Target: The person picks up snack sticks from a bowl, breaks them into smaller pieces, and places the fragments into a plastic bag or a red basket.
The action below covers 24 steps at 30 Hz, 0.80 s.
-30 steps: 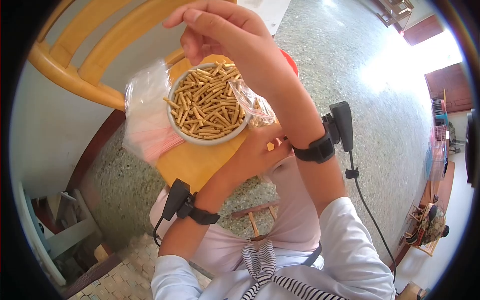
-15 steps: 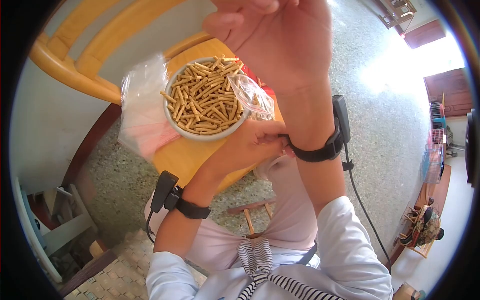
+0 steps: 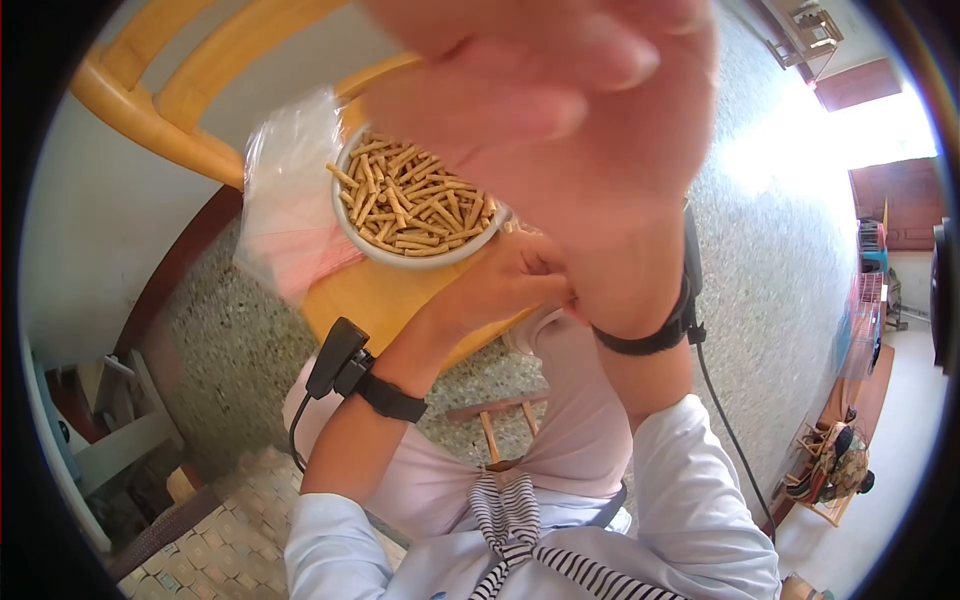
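My right hand [image 3: 590, 120] is raised close to the camera, its palm side showing, blurred, with loosely bent fingers apart and nothing visible in them. A black wrist strap [image 3: 650, 343] circles that arm. My left hand [image 3: 510, 275] is closed against the inner side of the right wrist near the strap; its fingertips are partly hidden, so what they pinch cannot be made out. Beyond it, a grey-rimmed bowl [image 3: 425, 262] holds many short tan sticks [image 3: 415, 200]. Clear plastic bags [image 3: 290, 190] lie left of the bowl.
The bowl and bags rest on a yellow wooden chair [image 3: 365, 315] with a curved backrest [image 3: 180, 120]. A second black device [image 3: 345, 365] is strapped to my left forearm. Cables hang from both devices. A wooden stool-like piece [image 3: 490, 420] shows between the legs.
My right hand has come nearer the camera and now covers the bowl's upper right and the small bag there. My left hand stays at the right wrist, its fingertips now slightly off the strap.
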Each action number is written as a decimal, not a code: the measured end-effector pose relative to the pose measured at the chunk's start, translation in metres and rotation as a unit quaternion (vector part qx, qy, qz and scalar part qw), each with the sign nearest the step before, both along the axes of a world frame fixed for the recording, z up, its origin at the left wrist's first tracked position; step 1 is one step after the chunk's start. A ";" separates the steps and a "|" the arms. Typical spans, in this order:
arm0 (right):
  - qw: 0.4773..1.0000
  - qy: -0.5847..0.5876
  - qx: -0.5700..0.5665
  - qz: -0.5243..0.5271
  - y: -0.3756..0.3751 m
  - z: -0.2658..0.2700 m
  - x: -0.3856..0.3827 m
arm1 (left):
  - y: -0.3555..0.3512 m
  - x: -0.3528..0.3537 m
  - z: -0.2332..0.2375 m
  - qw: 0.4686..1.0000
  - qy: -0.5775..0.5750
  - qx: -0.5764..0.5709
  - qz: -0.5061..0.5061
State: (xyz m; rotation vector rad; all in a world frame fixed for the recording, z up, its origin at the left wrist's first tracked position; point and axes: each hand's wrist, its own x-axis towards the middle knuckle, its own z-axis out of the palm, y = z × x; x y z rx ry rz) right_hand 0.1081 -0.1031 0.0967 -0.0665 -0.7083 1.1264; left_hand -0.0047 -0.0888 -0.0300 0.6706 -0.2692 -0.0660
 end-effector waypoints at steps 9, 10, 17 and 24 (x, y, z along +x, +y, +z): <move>0.989 -0.047 0.101 -0.102 -0.056 0.031 0.071 | 0.000 -0.006 0.050 0.929 -0.024 0.350 0.115; 0.988 -0.050 0.104 -0.104 -0.059 0.031 0.072 | -0.001 -0.006 0.049 0.930 -0.024 0.348 0.114; 0.986 -0.062 0.113 -0.108 -0.063 0.031 0.070 | -0.013 0.000 0.011 0.996 0.071 0.052 0.018; 0.980 -0.097 0.092 -0.145 -0.056 0.032 0.076 | 0.001 0.000 0.019 0.991 0.022 0.132 -0.014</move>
